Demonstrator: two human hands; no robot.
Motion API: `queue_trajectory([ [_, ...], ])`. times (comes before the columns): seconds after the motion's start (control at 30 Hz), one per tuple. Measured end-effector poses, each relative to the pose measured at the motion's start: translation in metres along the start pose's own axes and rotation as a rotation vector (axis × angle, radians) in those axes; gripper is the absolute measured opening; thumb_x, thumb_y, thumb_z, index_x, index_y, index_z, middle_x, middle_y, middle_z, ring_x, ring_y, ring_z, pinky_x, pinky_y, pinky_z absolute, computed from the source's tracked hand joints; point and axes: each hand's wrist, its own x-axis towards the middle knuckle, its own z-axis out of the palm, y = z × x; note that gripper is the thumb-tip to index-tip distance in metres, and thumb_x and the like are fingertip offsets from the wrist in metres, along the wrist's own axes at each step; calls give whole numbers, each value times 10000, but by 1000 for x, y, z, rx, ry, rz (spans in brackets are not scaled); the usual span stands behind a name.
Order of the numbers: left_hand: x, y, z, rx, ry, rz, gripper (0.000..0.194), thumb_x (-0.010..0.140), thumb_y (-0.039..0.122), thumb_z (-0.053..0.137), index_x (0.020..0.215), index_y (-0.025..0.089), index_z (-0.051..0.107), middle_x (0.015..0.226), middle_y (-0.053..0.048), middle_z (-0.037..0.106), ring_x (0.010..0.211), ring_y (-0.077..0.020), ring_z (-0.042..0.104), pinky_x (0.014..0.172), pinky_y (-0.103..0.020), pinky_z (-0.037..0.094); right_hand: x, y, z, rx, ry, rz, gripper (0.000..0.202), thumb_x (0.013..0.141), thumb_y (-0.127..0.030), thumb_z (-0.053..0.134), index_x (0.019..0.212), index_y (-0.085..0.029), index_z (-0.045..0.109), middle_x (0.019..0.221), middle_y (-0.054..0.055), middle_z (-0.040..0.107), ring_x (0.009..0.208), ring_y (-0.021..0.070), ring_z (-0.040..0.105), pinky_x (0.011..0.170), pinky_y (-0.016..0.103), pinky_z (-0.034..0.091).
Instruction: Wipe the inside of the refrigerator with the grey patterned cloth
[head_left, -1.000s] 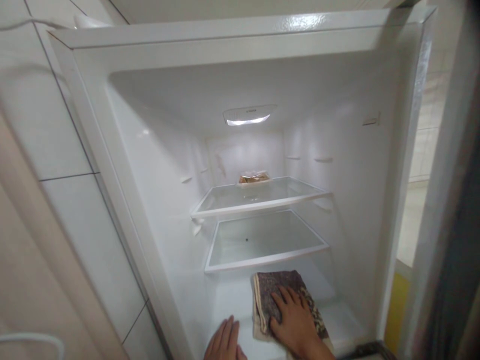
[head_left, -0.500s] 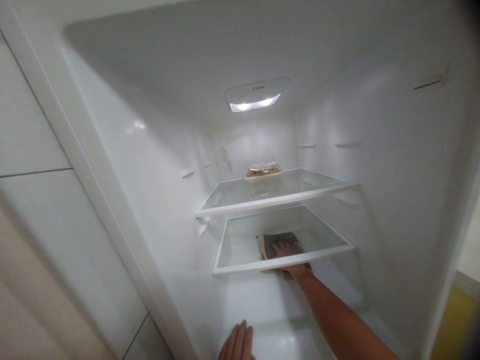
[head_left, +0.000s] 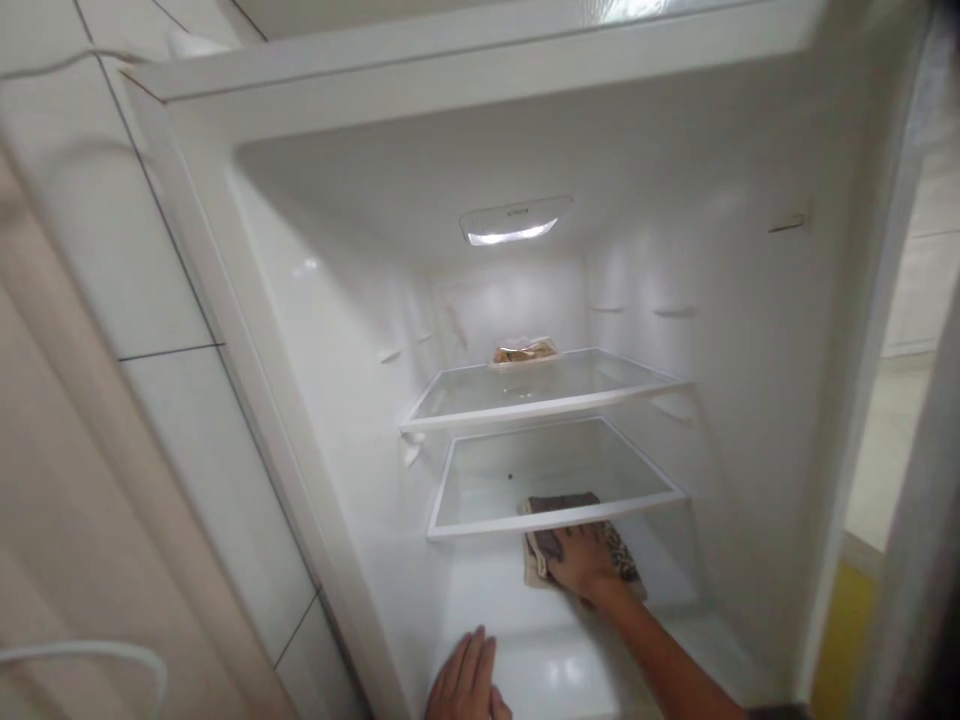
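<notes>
Inside the open fridge, my right hand (head_left: 589, 562) presses down on a folded brown patterned cloth (head_left: 626, 572), its fingers bent over the top. The cloth lies on the white bottom surface, and its far part shows through the glass of the lower shelf (head_left: 491, 530). My left hand (head_left: 463, 680), at the bottom of the view, has its fingers stretched out close together near the front of the fridge floor. Nothing shows in that hand, though its lower part is cut off by the frame.
An upper glass shelf (head_left: 555, 404) holds a clear-wrapped food pack (head_left: 525, 351) at the back. A lit lamp (head_left: 516, 228) is on the rear ceiling. White side walls close in both sides, with a tiled wall (head_left: 172, 440) to the left.
My right hand and the cloth have come forward, out from beneath the lower shelf. My left hand stays near the same place. The view has pulled back, showing the fridge's top edge.
</notes>
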Motion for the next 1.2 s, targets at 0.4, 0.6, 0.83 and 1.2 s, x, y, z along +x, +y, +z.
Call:
queue_trajectory([
  [0.4,26,-6,-27,101,-11,124,417,746,144,502,1118,174,687,1099,-34,789,981,-159,728,797,-257,624,-142,38,-15,10,-85,104,681,771,-369,442,1447,-303,492,1600,9,382,1521,354,266,1235,670,62],
  [0.6,32,-3,-31,104,17,122,406,756,137,479,1102,166,689,1064,-29,797,951,-152,736,769,-254,626,-156,65,-21,-63,-169,222,729,772,-375,430,1498,-330,391,1636,-28,242,1546,316,186,1239,665,89],
  [0.83,21,-8,-21,112,-33,153,431,754,165,518,1153,184,681,1139,-29,780,1010,-163,725,816,-260,622,-97,70,-10,-59,-79,241,668,817,-418,392,1466,-276,463,1622,55,359,1518,339,281,1227,659,127],
  [1.2,3,-6,-6,27,-84,73,478,757,118,471,1195,183,653,1132,-52,778,1019,-185,718,806,-297,619,26,88,13,-124,-49,176,686,822,-483,461,1460,-232,462,1571,130,444,1464,350,366,1182,622,216],
])
